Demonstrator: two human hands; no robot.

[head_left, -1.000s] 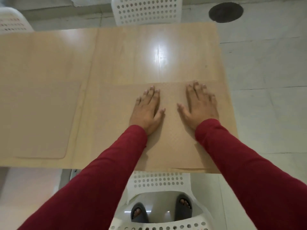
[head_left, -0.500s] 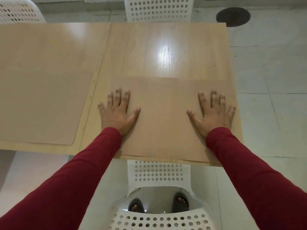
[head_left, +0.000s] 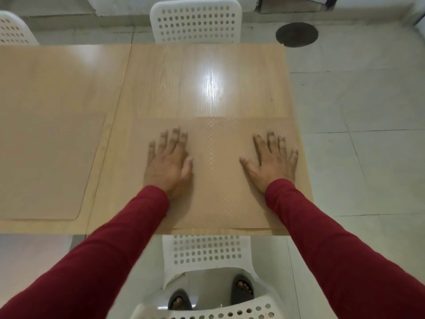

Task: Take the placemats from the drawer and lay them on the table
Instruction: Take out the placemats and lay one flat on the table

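While your left hand (head_left: 169, 163) and right hand (head_left: 272, 161) are pressing flat, fingers spread and gripping nothing, on the near placemat (head_left: 220, 171), you are smoothing it onto the table (head_left: 184, 81); another placemat (head_left: 41, 166) is lying leftward. Next, probably lift off.

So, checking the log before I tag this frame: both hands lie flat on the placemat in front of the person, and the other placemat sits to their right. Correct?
Not quite. The head view shows the left hand and right hand flat on the near placemat, but the other placemat lies to the person's left.
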